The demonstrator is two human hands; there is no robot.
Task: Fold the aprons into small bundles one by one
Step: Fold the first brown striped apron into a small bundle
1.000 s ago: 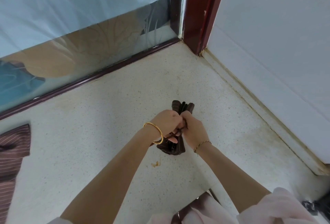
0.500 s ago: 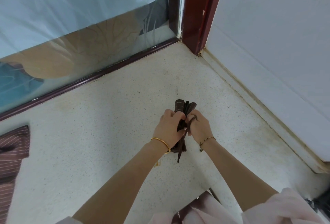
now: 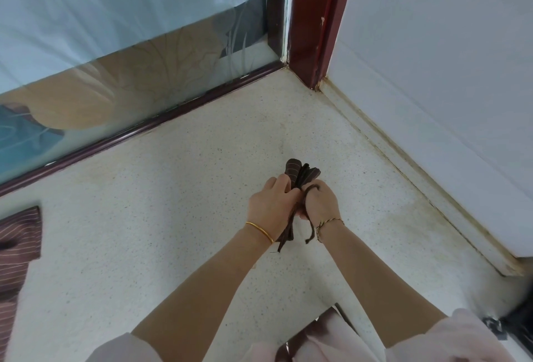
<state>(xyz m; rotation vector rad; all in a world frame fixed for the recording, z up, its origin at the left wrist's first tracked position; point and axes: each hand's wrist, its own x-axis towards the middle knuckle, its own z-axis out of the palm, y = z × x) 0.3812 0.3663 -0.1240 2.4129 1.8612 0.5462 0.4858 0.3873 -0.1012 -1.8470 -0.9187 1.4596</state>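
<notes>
Your left hand [image 3: 269, 206] clamps the rolled apron [image 3: 300, 174], its long axis pointing away from you, while your right hand [image 3: 320, 203], close beside it, hooks the strap [image 3: 311, 188].

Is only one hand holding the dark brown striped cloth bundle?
No, the left hand and the right hand both grip the dark brown striped cloth bundle.
</notes>
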